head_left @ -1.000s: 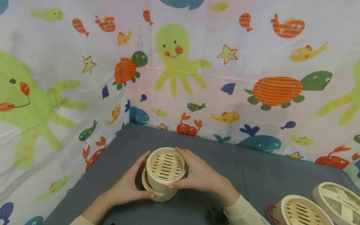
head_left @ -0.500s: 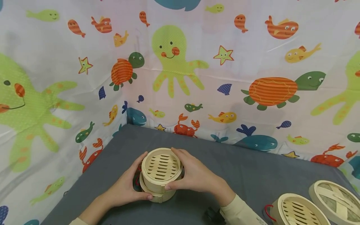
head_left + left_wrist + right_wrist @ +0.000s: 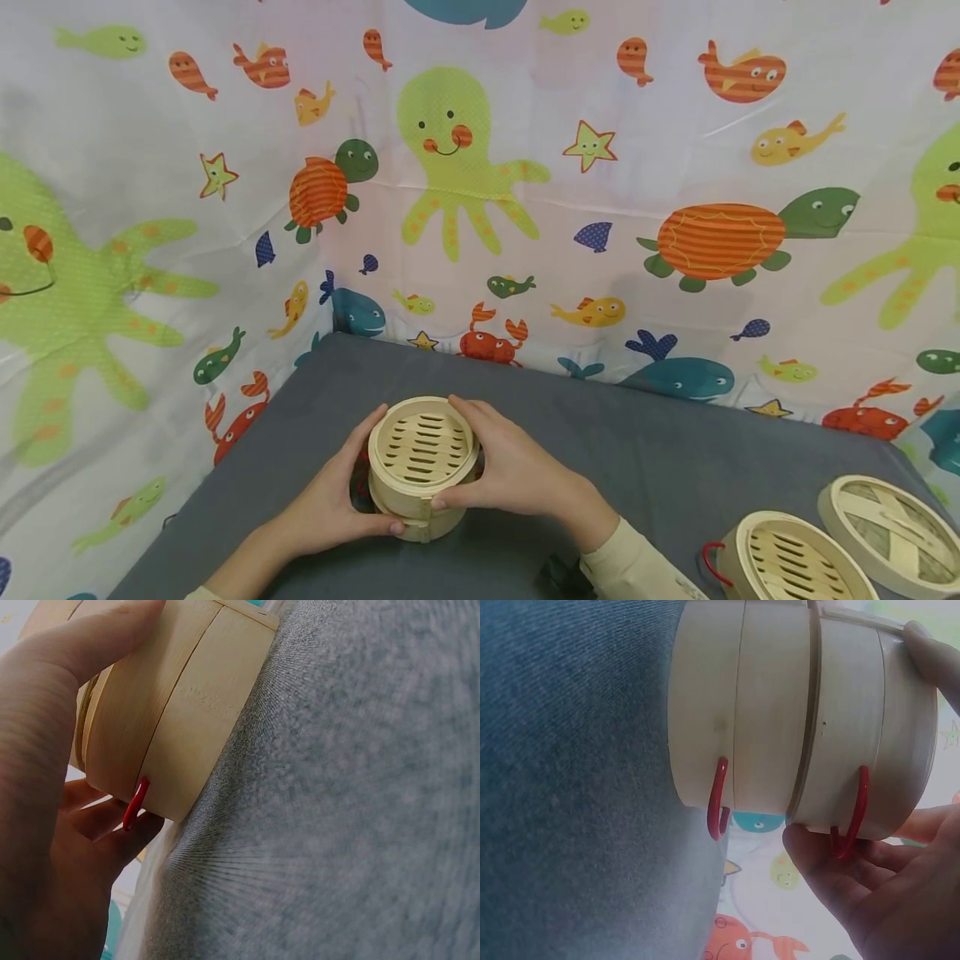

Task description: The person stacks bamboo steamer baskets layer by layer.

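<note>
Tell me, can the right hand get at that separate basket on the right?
Probably, once free: the right hand grips the upper stacked basket, but nothing seems to stand between that hand and the separate basket.

No text, brand or number I can read in any view. Small dark marks (image 3: 684, 587) on the right sleeve (image 3: 628, 558), head view: on my remote feed, too small to make out.

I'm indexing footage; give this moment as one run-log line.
left hand: holds lower basket | right hand: holds upper basket | upper basket: atop lower | another basket and lid: at right
</note>
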### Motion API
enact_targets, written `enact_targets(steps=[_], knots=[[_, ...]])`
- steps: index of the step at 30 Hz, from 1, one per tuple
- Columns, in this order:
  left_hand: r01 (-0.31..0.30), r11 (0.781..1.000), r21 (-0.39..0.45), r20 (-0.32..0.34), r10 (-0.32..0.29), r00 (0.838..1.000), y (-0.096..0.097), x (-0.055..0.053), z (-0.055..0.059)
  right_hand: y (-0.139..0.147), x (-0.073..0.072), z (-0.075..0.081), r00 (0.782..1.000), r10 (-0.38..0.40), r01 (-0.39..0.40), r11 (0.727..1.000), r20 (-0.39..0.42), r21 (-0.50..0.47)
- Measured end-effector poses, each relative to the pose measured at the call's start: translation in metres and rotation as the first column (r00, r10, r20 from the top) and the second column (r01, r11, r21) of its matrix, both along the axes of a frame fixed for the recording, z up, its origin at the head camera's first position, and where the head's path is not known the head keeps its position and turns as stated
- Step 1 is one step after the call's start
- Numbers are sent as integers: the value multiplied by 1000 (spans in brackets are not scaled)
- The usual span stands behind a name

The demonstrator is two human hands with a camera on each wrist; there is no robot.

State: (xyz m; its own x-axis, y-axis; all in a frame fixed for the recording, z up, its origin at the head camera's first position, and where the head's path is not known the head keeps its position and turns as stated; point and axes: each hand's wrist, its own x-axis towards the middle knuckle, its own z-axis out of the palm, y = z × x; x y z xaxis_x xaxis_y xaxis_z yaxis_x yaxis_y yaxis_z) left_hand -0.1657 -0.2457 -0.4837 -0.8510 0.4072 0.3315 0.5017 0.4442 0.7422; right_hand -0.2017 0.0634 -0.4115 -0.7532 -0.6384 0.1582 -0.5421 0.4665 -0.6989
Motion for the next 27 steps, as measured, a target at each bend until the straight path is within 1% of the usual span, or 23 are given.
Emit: enact_targets(steps=[4, 8, 12, 17, 27], knots=[[-9, 1000, -1, -1, 9, 1000, 0, 0, -1, -1, 0, -1, 1000, 11, -11, 1000, -4, -22], [-5, 1000, 13, 4, 5, 1000, -1, 2, -2, -3, -1, -2, 1000, 24, -24, 999, -5, -40], [-17, 1000, 12, 3, 17, 1000, -3, 3, -2, -5, 0, -2, 1000, 31, -31, 998, -1, -45], [-38, 999, -12, 10, 38, 999, -2, 3, -3, -4, 2, -1, 1000, 26, -26, 999, -4, -31], [-36, 999, -4, 34, 36, 999, 1, 1, -3, -3, 2, -2, 999, 20, -19, 1000, -27, 19]])
